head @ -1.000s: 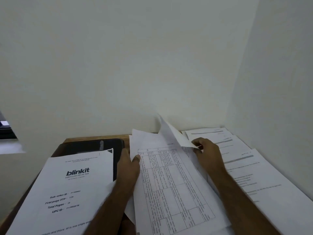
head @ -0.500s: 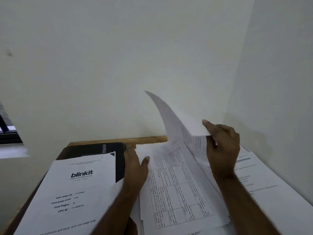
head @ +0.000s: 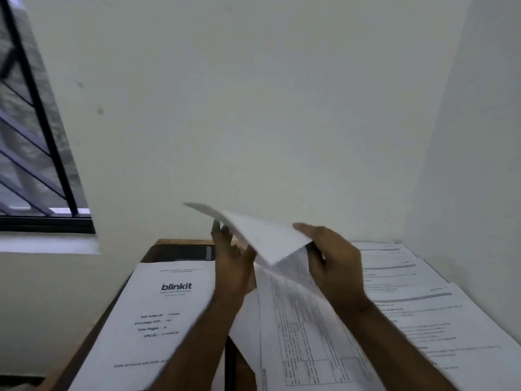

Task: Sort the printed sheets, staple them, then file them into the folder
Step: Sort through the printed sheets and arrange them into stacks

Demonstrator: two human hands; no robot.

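Sheet raised above table stack; right hand pinches its edge, left hand supports it with straight fingers.

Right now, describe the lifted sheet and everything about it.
The lifted sheet is a white paper page, raised off the table above the table-printed pile. It bends, its blank side facing up, its far corner pointing left toward the wall, and faint print shows on its underside near the right hand. That hand pinches its right edge, thumb on top. The left hand is raised at its left edge, fingers behind it; blur hides the exact contact.
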